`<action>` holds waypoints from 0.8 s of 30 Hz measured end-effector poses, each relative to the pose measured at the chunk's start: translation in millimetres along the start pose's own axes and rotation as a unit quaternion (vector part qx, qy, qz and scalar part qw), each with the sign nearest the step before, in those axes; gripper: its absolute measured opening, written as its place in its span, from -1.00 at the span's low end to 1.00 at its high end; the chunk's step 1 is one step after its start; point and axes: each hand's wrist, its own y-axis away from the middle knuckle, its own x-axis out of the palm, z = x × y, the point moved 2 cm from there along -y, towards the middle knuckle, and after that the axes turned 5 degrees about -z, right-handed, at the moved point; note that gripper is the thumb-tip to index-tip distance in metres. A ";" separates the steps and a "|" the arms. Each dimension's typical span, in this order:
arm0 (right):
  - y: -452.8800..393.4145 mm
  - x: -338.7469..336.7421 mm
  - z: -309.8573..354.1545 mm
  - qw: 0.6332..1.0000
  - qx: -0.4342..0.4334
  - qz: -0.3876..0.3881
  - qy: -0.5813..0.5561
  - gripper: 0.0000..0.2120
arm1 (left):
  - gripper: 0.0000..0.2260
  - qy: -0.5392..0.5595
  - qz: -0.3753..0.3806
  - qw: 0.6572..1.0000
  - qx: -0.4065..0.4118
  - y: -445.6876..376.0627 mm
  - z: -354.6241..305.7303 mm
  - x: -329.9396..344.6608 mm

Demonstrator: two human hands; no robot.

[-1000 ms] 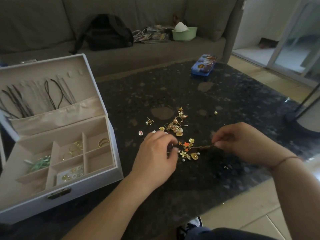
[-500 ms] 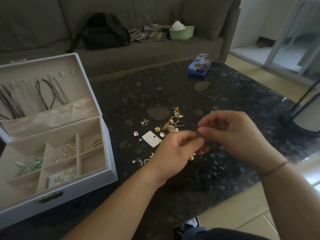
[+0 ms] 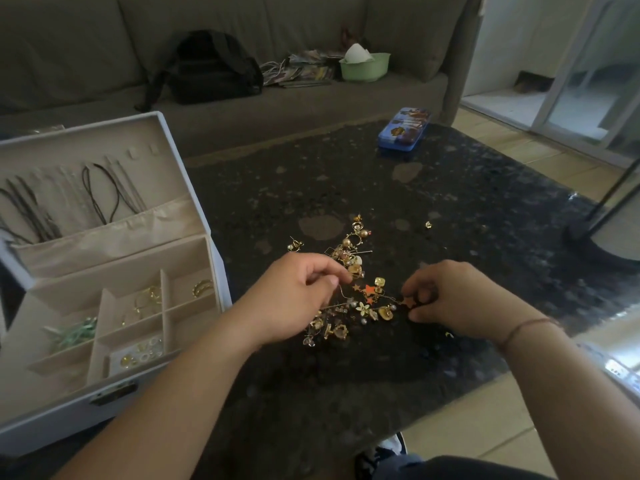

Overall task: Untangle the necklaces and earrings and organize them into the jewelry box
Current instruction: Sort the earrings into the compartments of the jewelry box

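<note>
Speckled dark table (image 3: 450, 209), sofa (image 3: 242, 109) behind, both hands pinching star-charm strand (image 3: 369, 291).

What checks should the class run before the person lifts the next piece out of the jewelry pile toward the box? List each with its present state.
1. Jewelry box lid open, compartments reachable: ok.
2. An empty compartment is free for the next piece: ok.
3. Right hand has a firm pinch on the orange star charm: ok.
4. Left hand has hold of a thin wire at the tangled pile: cannot tell, the fingertips hide the contact.
5. The pinched piece is free of the rest of the pile: not ok, it looks linked to the other star pieces.
6. Stray earring lying apart is accounted for: ok.
</note>
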 end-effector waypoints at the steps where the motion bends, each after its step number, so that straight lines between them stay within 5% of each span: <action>1: -0.5 0.6 0.5 1.000 0.008 0.000 0.010 -0.77 | -0.78 -0.028 -0.015 0.999 0.004 -3.4 1.7 -4.2; 9: 0.7 4.5 1.7 0.999 0.018 -0.005 0.033 -0.84 | -0.77 -0.243 -0.118 0.963 0.007 -1.2 20.0 -3.7; 15: 3.3 -0.1 3.7 1.000 0.023 -0.008 0.017 -0.77 | -0.74 -0.367 -0.100 0.924 0.027 3.8 20.7 0.7; 21: 4.9 4.6 4.4 0.999 0.002 -0.018 0.047 -0.85 | -0.73 -0.359 -0.154 0.916 0.095 6.0 16.6 -0.1; 24: 9.5 1.4 6.4 1.000 -0.027 -0.007 0.010 -0.81 | -0.79 -0.266 -0.163 0.942 0.127 5.0 16.1 0.7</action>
